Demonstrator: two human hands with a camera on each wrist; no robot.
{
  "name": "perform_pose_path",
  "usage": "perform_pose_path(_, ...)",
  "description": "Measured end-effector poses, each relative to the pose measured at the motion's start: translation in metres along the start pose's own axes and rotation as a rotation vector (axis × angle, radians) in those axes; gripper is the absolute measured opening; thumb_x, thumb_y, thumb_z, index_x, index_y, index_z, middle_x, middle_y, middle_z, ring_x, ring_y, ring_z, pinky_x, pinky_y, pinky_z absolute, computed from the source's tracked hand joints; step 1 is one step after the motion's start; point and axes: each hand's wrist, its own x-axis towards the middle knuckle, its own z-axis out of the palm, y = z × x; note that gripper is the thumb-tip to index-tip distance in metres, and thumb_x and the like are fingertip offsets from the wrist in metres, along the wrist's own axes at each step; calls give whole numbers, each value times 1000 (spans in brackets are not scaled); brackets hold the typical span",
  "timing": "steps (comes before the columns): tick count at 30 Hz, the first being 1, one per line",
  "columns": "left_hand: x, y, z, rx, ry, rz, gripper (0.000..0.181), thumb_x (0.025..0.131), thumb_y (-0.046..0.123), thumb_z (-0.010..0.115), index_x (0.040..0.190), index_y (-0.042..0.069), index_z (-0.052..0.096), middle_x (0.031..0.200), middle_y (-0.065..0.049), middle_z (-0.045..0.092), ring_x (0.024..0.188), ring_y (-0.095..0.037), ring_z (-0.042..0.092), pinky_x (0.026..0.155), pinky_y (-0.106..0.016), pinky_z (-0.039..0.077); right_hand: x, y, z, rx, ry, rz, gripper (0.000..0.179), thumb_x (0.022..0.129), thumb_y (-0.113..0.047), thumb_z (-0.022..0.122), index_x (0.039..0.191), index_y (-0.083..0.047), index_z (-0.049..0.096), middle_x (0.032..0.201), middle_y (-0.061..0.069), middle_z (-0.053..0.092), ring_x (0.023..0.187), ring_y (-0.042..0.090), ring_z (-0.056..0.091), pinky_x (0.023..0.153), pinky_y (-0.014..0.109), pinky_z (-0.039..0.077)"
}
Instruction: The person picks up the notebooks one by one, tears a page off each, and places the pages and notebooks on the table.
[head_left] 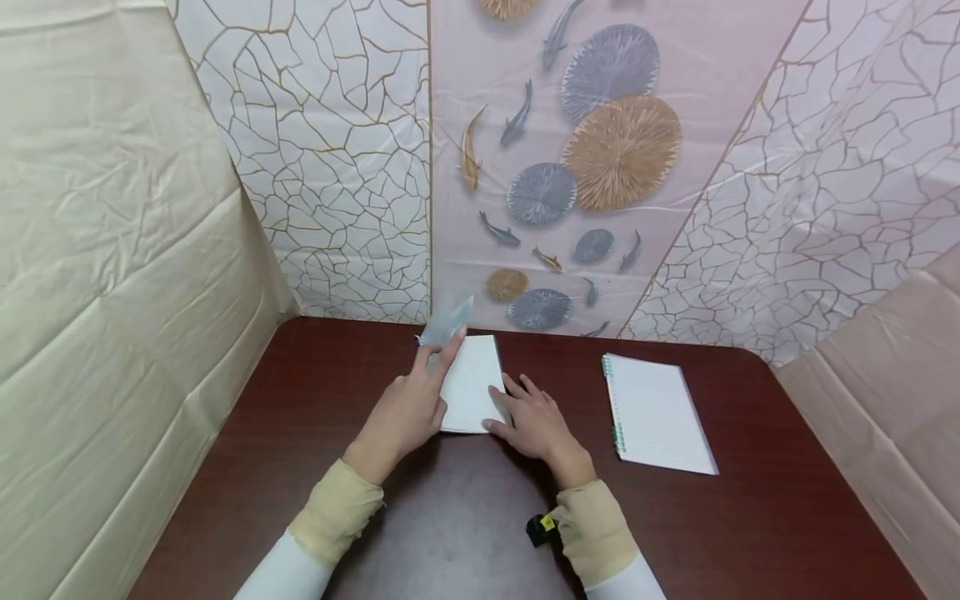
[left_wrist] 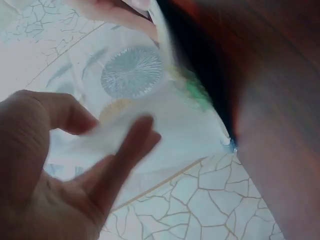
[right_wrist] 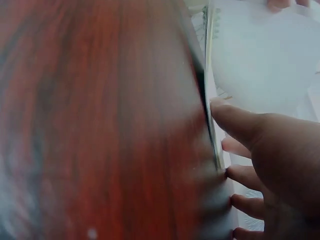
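Note:
A spiral notebook (head_left: 472, 392) lies at the middle of the table with white paper facing up. Its translucent, bluish cover (head_left: 447, 323) stands tilted up at the left. My left hand (head_left: 408, 408) pinches this cover between thumb and fingers; in the left wrist view the hand (left_wrist: 65, 165) and the sheet are blurred. On the notebook's right edge rests my right hand (head_left: 534, 419), fingers extended and spread. The right wrist view has its thumb (right_wrist: 235, 117) against the paper's near edge, with the other fingers alongside. Green binding (left_wrist: 197, 95) shows in the left wrist view.
A second spiral notebook (head_left: 660, 414) with green rings lies open to a white page at the right. By the right wrist is a small black object (head_left: 538, 529) with a yellow label. Patterned cloth (head_left: 337, 167) hangs behind the dark red-brown table (head_left: 300, 467).

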Motion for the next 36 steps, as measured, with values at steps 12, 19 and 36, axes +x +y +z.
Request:
perform_pose_path(12, -2, -7, -29, 107, 262, -334, 13, 98, 13, 77, 99, 3, 70, 91, -11, 69, 62, -41, 68, 49, -52, 54, -1, 1, -4, 12, 34, -47, 63, 96, -44, 78, 148, -12, 64, 164, 16, 44, 153, 47, 34, 114, 67, 39)
perform_pose_path(19, -10, -33, -53, 61, 98, -510, 30, 95, 4, 76, 119, -3, 59, 93, -25, 73, 73, -47, 70, 58, -56, 57, -2, 1, -6, 14, 19, -33, 66, 95, -46, 79, 150, -12, 63, 162, 14, 48, 153, 44, 35, 112, 68, 41)
perform_pose_path(36, -27, -81, -43, 5, -332, -633, 54, 100, -2, 60, 153, -6, 49, 134, -57, 40, 90, -53, 67, 75, -58, 60, -2, 3, -3, 2, 27, -24, 71, 93, -50, 79, 151, -13, 62, 162, 13, 48, 153, 43, 36, 109, 70, 42)
